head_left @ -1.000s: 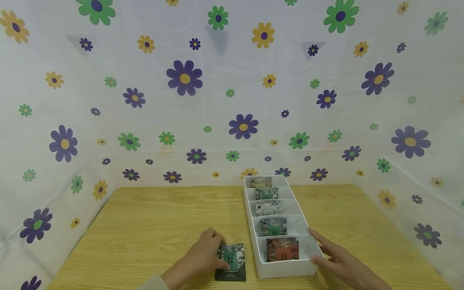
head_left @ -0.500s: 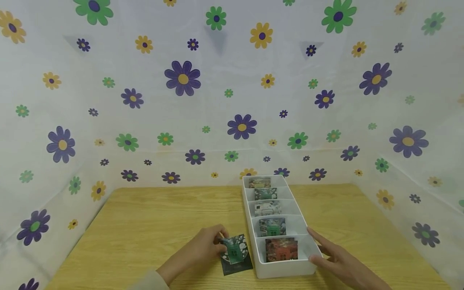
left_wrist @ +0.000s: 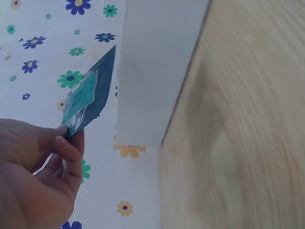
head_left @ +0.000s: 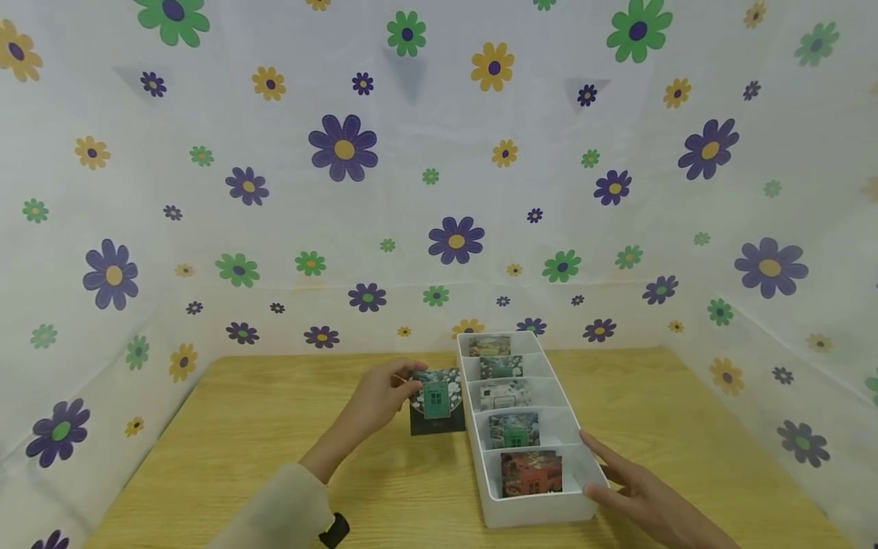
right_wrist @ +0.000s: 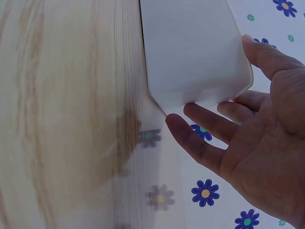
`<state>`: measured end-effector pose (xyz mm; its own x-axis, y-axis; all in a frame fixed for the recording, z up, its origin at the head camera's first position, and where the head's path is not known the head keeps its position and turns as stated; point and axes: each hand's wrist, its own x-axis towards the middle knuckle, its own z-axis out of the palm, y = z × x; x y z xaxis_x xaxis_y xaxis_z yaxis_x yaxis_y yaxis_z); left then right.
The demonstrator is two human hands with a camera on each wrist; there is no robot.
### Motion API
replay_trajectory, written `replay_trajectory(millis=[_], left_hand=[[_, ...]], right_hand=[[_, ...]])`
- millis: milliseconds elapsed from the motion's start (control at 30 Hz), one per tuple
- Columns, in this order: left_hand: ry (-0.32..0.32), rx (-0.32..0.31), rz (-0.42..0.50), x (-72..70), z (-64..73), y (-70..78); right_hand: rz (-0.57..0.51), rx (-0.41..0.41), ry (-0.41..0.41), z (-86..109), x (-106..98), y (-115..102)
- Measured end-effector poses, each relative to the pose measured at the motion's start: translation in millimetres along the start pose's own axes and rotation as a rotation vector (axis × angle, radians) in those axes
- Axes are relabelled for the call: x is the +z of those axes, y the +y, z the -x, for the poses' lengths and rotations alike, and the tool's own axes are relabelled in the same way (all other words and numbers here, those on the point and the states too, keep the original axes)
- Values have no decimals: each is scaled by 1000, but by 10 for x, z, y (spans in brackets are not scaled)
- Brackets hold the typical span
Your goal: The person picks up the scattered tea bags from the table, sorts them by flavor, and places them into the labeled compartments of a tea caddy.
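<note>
In the head view my left hand (head_left: pixel 384 393) pinches a dark flat sachet (head_left: pixel 437 408) with a green label and white flower print by its left edge. The left wrist view has the sachet (left_wrist: pixel 90 98) raised between thumb and fingers beside the box's white wall (left_wrist: pixel 155 67). The long white divided box (head_left: pixel 535 511) stands on the table just right of the sachet. My right hand (head_left: pixel 638 488) rests on the box's near right corner. Its fairly straight fingers (right_wrist: pixel 212 121) touch the wall, and the thumb lies at the rim in the right wrist view.
Each box compartment holds sachets: a red one (head_left: pixel 531 474) nearest, then a green-labelled one (head_left: pixel 514 431), a pale one (head_left: pixel 505 394), another green-labelled one (head_left: pixel 501 367) and one at the far end (head_left: pixel 490 347). Flower-printed sheeting (head_left: pixel 398 198) surrounds the wooden table (head_left: pixel 274 427).
My left hand has picked the sachet up from the table and carried it away from me along the box's left side. My right hand has stayed on the box.
</note>
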<state>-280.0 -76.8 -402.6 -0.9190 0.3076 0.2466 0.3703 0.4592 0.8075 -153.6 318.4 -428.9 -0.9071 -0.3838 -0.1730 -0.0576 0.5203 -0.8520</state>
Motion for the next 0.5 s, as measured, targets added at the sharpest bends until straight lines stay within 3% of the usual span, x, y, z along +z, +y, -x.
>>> replay_trajectory(millis=[200,500], left_hand=[[133,32,92,161,-254,87],[253,84,159,376,-604,181]], right_hand=[[1,8,-3,10,0,16],[18,40,7,3,0,14]])
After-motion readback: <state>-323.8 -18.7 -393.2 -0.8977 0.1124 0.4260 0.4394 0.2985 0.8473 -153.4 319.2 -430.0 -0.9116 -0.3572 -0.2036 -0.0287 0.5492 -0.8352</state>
